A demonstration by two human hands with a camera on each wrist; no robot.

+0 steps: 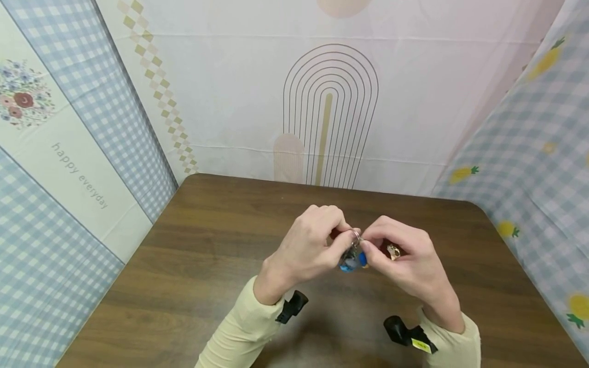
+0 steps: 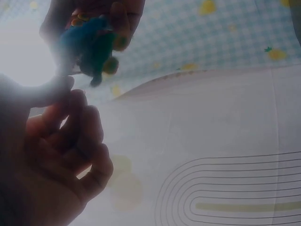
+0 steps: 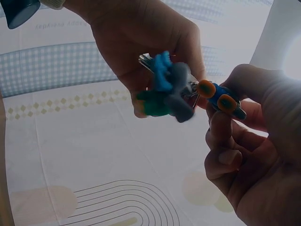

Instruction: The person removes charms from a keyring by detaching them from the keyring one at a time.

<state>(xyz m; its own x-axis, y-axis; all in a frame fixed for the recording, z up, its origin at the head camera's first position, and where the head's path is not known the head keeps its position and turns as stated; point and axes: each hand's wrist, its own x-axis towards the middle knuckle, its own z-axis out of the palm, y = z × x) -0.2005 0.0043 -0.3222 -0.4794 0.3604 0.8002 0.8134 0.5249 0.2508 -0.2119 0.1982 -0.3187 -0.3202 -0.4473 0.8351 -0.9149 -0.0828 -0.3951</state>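
now | l hand angled in, fingers pinching metal ring | r hand opp., fingers pinching blu/org charm

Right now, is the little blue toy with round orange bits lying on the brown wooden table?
No, the right hand holds the toy up in the air, above the table.

Even head-view light, strong wrist-view glare
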